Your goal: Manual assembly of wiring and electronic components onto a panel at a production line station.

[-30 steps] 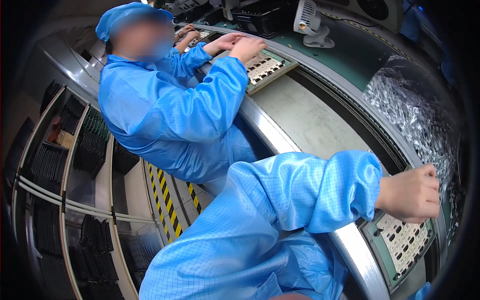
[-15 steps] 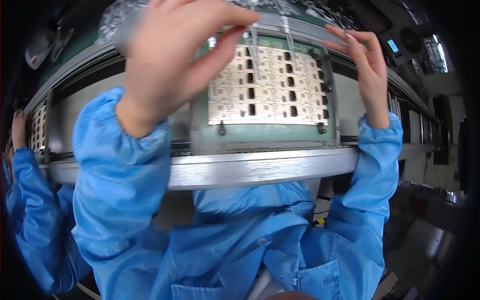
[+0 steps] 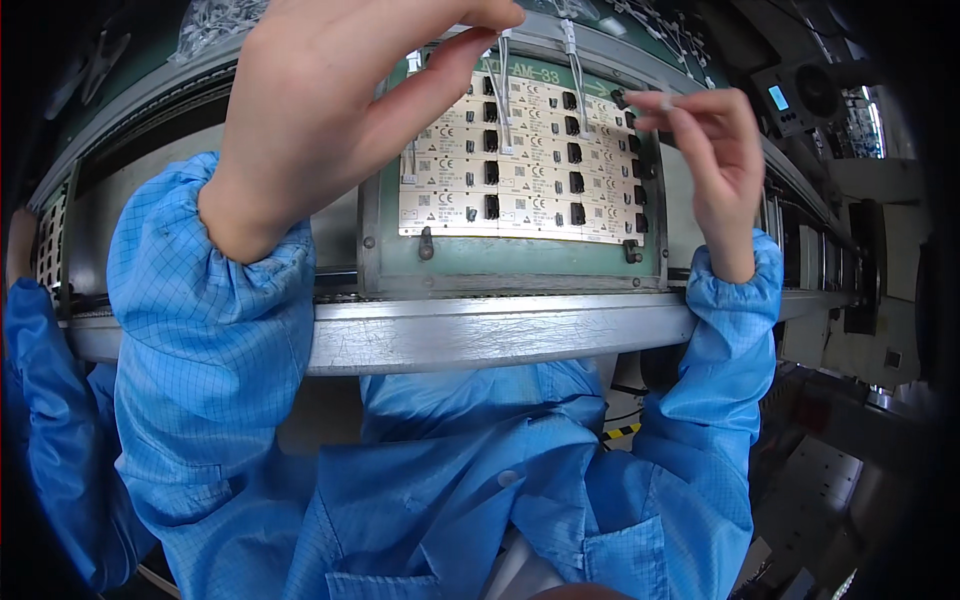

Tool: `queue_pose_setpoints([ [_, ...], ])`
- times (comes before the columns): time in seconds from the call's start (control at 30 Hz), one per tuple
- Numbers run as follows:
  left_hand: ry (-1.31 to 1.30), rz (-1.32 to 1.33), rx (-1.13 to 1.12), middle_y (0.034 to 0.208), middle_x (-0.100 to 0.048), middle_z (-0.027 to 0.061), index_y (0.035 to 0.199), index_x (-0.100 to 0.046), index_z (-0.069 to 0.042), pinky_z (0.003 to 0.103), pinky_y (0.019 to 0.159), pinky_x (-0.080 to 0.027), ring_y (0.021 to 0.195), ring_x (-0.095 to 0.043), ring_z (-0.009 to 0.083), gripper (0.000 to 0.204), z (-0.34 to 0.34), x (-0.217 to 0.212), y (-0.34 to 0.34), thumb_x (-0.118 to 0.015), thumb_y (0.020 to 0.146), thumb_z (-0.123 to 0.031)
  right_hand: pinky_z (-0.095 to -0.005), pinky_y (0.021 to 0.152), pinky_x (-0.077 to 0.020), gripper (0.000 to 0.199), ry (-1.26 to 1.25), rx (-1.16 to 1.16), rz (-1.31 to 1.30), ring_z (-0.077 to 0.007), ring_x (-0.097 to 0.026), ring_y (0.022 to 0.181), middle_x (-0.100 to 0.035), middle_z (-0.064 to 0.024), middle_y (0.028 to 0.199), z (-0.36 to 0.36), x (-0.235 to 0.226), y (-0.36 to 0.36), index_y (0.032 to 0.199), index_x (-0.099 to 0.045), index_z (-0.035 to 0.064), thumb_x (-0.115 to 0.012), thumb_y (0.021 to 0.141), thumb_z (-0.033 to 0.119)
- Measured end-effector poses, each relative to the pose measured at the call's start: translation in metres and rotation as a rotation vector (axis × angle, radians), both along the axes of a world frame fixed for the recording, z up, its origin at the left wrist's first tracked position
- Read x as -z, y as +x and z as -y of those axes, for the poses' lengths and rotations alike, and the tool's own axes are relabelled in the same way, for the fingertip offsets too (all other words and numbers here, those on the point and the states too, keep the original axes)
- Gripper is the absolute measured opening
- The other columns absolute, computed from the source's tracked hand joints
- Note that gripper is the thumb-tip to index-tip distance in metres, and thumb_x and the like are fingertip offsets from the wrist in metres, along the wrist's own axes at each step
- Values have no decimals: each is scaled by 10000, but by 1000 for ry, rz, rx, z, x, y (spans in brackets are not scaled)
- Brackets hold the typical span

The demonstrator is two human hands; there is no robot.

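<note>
The white leads [image 3: 503, 95] hang from the left hand [image 3: 330, 95] over the board panel [image 3: 520, 155], which lies in the green carrier [image 3: 510, 255] on the steel rail [image 3: 480, 335]. They could swing and snag on the black connectors [image 3: 574, 153], or slip, since only fingertips pinch them. The left hand is raised, wrist bent, thumb and fingers closed on the leads. The right hand [image 3: 715, 165] hovers at the panel's right edge, fingers pinched on a small part too tiny to identify.

My left hand [image 3: 330, 120] pinches a bunch of thin white wires [image 3: 505, 95] over the circuit board panel [image 3: 515, 165] in its green tray [image 3: 510, 255]. My right hand [image 3: 715, 165] pinches one small piece near the panel's right edge.
</note>
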State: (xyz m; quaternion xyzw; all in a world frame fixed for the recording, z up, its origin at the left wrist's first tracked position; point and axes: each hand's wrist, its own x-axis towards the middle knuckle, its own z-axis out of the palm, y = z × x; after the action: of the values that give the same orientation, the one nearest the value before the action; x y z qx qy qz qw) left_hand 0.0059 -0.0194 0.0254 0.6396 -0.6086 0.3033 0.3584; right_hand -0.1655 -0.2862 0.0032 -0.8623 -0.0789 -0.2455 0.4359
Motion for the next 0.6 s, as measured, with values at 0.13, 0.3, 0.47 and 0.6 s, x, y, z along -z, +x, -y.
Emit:
queue_pose_setpoints([
  [0.13, -12, 32, 36, 827, -715, 24, 925, -737, -74, 327, 729, -477, 743, -648, 212, 273, 1, 4, -2, -769, 677, 35, -277, 833, -579, 84, -53, 76, -143, -168, -734, 934, -753, -152, 1115, 1, 20, -2, 1060, -553, 3, -567, 1034, 82],
  [0.3, 17, 35, 2, 816, -701, 16, 923, -738, -89, 323, 722, -469, 741, -644, 204, 282, -2, 5, -4, -782, 661, 7, -282, 951, -510, 89, -180, 125, -198, -164, -678, 1093, -712, -214, 1218, -29, 10, -10, 1119, -485, -18, -513, 1040, 12],
  [0.47, -17, 49, 24, 800, -684, 11, 920, -738, -86, 320, 712, -457, 741, -645, 195, 281, 3, 4, -4, -772, 655, 1, -336, 1073, -436, 100, -272, 89, -167, -143, -701, 1036, -718, -201, 1219, -29, 8, -8, 1091, -499, 4, -558, 1010, -2],
  [0.6, -20, 53, 25, 789, -675, 12, 913, -736, -78, 319, 709, -452, 733, -646, 188, 270, -2, 6, -8, -766, 656, 0, -321, 966, -489, 102, -259, 80, -158, -147, -724, 974, -737, -172, 1173, -27, 17, -6, 1060, -533, 3, -604, 987, 12],
])
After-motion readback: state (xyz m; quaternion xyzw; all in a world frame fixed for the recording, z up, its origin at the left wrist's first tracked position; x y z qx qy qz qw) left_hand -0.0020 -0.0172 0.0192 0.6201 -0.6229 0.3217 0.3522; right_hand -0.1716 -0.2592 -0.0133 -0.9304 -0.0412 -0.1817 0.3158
